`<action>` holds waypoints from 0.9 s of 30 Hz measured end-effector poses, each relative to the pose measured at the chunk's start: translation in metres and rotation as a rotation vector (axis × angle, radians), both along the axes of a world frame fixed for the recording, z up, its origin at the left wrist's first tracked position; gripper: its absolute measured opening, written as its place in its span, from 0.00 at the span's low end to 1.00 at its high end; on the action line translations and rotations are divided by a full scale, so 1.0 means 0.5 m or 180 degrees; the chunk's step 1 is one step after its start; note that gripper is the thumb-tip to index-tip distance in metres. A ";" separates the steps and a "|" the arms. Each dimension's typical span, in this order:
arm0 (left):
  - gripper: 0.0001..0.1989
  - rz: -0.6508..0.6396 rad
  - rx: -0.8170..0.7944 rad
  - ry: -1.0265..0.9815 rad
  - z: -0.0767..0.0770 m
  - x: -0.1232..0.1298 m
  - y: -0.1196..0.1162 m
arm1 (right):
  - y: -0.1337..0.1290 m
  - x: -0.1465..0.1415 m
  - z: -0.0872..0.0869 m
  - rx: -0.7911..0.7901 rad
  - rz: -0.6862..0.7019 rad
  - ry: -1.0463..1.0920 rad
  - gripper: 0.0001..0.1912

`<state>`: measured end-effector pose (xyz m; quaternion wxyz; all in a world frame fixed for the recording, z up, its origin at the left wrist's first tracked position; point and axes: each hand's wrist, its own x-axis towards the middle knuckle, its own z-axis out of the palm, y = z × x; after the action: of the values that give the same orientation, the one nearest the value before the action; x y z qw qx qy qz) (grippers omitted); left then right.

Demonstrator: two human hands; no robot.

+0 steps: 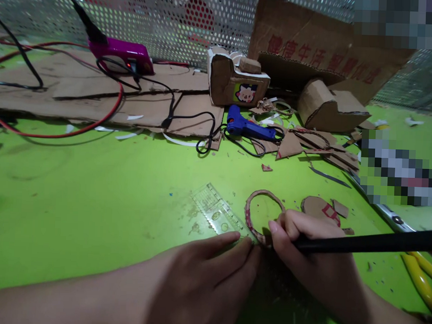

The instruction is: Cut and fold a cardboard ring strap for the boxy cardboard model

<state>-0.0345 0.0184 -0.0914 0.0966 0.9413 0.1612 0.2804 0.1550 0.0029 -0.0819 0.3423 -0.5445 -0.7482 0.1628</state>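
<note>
My left hand lies palm down with its fingers stretched out. Its fingertips rest on the near end of a clear plastic ruler, close to a cardboard ring. My right hand is closed in a writing grip around a long black pen-like tool, whose tip is hidden by my fingers. The right fingertips touch the near right side of the ring, which lies beside the ruler on the green table. Right of the ring is a round cardboard piece with a red print.
A blue glue gun lies among cardboard scraps, its cord leading toward a purple power box. Behind stand two cardboard models and a printed cardboard sheet. At right are scissors and yellow-handled pliers.
</note>
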 end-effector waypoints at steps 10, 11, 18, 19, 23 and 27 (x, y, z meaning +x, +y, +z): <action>0.22 -0.0060 0.0056 0.0026 -0.003 -0.007 -0.001 | -0.001 0.000 0.000 -0.0003 -0.0025 0.0027 0.19; 0.22 -0.0048 0.0061 0.0033 -0.003 -0.008 -0.001 | -0.002 0.000 0.000 -0.0015 -0.0024 0.0040 0.19; 0.22 -0.0030 0.0078 -0.0046 -0.001 -0.003 -0.001 | 0.001 -0.001 -0.002 -0.0054 -0.0022 0.0025 0.19; 0.22 -0.0037 0.0088 -0.0041 -0.001 -0.002 -0.001 | 0.001 -0.001 -0.002 -0.0055 -0.0023 0.0020 0.19; 0.22 -0.0027 0.0055 -0.0017 -0.003 0.000 0.002 | -0.001 0.000 -0.002 -0.0036 -0.0006 0.0004 0.19; 0.23 -0.0094 0.0048 -0.0006 -0.002 -0.002 0.001 | 0.000 0.000 -0.001 -0.0025 -0.0012 0.0011 0.19</action>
<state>-0.0356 0.0187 -0.0924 0.0937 0.9440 0.1450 0.2811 0.1548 0.0027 -0.0822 0.3418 -0.5470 -0.7460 0.1659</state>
